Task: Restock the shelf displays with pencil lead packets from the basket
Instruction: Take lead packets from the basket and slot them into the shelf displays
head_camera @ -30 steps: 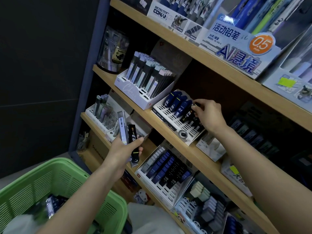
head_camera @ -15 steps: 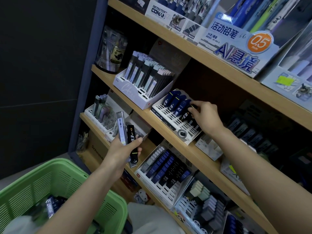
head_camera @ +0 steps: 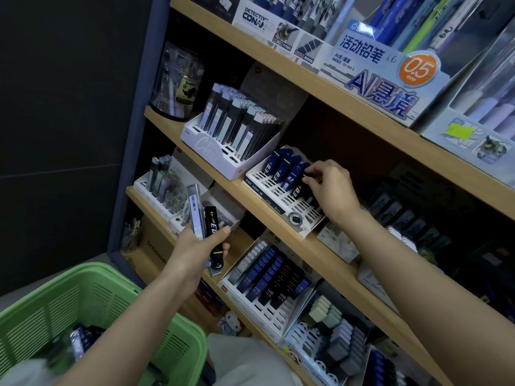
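Observation:
My left hand (head_camera: 196, 250) grips two lead packets: a clear one with a barcode (head_camera: 195, 210) and a black one (head_camera: 212, 229), held upright in front of the lower shelf. My right hand (head_camera: 330, 188) reaches into a white slotted display tray (head_camera: 267, 195) on the middle shelf. Its fingertips pinch the top of a black lead packet (head_camera: 297, 192) standing in the tray beside several blue packets (head_camera: 281, 168). The green basket (head_camera: 92, 302) sits at bottom left with a few dark packets (head_camera: 80, 341) inside.
Another white tray of tall grey packets (head_camera: 237, 126) stands left of the slotted tray. Below it sits a tray of blue and black HB packets (head_camera: 270, 280), with erasers (head_camera: 331, 319) further down. Pen display boxes (head_camera: 370, 71) fill the top shelf. A dark wall lies left.
My right hand has shifted slightly left and down along the slotted tray, its fingertips staying on the black packet. The left hand keeps holding its two packets in place.

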